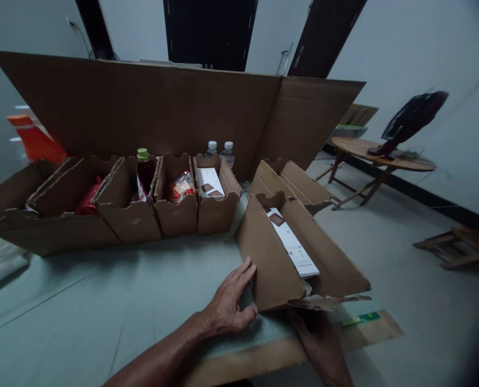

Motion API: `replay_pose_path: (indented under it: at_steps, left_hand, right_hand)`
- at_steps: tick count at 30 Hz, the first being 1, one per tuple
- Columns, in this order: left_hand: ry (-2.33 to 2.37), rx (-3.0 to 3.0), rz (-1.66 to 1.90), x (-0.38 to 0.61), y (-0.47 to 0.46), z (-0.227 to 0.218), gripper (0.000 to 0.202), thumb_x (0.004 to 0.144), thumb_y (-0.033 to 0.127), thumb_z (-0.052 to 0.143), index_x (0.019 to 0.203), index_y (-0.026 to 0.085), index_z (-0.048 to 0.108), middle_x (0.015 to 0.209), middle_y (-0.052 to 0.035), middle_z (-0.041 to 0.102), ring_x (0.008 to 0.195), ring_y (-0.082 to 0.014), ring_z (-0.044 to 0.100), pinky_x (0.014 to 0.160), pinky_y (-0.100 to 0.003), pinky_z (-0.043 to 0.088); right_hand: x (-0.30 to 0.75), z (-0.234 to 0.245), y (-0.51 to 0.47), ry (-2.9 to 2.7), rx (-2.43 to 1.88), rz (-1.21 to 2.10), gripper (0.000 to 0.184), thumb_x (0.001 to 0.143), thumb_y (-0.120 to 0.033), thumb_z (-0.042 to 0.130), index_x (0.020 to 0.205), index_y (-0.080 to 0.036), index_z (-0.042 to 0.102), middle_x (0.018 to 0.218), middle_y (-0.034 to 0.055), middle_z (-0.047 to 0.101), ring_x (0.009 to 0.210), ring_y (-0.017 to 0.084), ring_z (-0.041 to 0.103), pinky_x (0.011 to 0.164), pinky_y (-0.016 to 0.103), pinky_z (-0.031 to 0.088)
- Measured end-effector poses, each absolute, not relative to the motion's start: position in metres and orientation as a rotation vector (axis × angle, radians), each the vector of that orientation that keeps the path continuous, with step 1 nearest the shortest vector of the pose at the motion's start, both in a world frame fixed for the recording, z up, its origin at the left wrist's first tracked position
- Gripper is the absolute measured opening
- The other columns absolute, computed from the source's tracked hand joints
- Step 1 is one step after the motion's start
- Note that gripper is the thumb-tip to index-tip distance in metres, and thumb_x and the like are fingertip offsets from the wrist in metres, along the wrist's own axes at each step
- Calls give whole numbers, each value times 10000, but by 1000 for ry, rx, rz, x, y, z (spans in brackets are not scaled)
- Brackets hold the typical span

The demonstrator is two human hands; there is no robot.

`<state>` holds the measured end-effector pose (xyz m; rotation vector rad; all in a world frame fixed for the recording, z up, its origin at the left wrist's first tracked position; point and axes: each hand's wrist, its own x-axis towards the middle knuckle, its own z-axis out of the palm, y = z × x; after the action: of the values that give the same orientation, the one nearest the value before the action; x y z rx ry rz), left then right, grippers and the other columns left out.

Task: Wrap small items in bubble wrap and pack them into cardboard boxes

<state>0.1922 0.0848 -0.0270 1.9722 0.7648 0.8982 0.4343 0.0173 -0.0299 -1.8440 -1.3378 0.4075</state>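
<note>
Open brown cardboard box (pixel 271 269) steadied at the near table edge, centre-right of the frame
The left hand (pixel 230 307) lies spread, fingers flat on the box's near-left wall and thumb at its lower corner; the right hand (pixel 323 344) sits in shadow under the overhanging near end, and its grip cannot be told. The box rests partly on the pale green table (pixel 102 301) with a long white flat carton (pixel 293 244) inside. Judgement: support the underside, press the wall lightly so the torn base flap does not buckle, and hold the box level so the carton cannot slide. Legible text: none; the carton shows a brown square and fine grey print too small to read, as does the matching carton (pixel 211 183) in the row of cardboard compartments (pixel 174 209) at centre-left
</note>
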Motion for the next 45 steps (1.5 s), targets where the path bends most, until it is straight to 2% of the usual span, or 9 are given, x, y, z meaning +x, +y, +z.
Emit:
replay_pose_path:
  at_steps: [5,14,18,21,25,31,35,40,45]
  left_hand:
    - [763,1912,892,184,84,-22,880,799,358,634,1586,200,275,1668,-130,219,1527,-346,247,1224,-574,250]
    - [807,1809,907,178,93,-30,921,764,362,660,1579,150,288,1660,-147,251,1530,-344,239,1243,-540,225]
    - [826,1825,887,179,93,-37,934,751,336,679,1577,146,286,1643,-162,294,1518,-349,273,1240,-540,236]
    - [842,1840,879,178,92,-39,887,739,320,685,1543,135,360,1609,-187,356,1492,-364,325,1223,-566,260]
    - [846,1842,861,178,91,-37,769,730,281,676,1464,153,485,1574,-184,413,1460,-358,381,1197,-569,312]
    - [856,1849,890,179,91,-35,669,722,240,654,1373,113,568,1531,-214,454,1421,-349,434,1169,-561,357]
    - [852,1834,870,179,91,-34,647,710,219,665,1346,122,596,1525,-208,461,1411,-356,447,1165,-556,368]
    - [867,1842,881,179,92,-34,619,711,204,669,1324,133,622,1524,-194,469,1415,-346,442,1171,-541,370]
    - [855,1821,904,181,93,-36,601,701,196,666,1299,135,645,1502,-186,495,1392,-335,471,1153,-522,399]
  right_hand:
    - [416,-10,33,-1379,-1774,553,395,754,-575,639,978,-253,683,999,94,783,969,329,735,857,429,598]
    - [403,-5,83,-1466,-1866,474,512,789,-646,613,1065,-217,652,963,119,776,901,333,736,712,388,562]
    - [406,5,140,-1518,-1940,301,426,810,-578,614,1050,-233,685,919,115,778,846,332,730,665,370,503]
    - [408,9,162,-1513,-1947,213,364,883,-521,526,982,-231,722,831,122,765,772,305,714,660,362,469]
    - [400,4,149,-1579,-1839,226,358,910,-478,473,995,-242,729,897,102,769,796,273,704,723,371,504]
    - [377,-1,144,-1762,-1626,331,373,869,-410,521,1143,-241,708,1178,82,731,1083,260,670,954,392,521]
    - [381,0,159,-1758,-1650,329,423,861,-402,525,1196,-198,685,1199,126,718,1071,295,672,951,459,527]
    - [385,-8,155,-1817,-1646,368,524,846,-402,545,1310,-173,629,1332,141,658,1205,301,621,1032,469,491]
    - [383,-11,162,-1838,-1654,374,550,836,-398,550,1335,-176,614,1347,141,649,1232,304,608,1055,484,479]
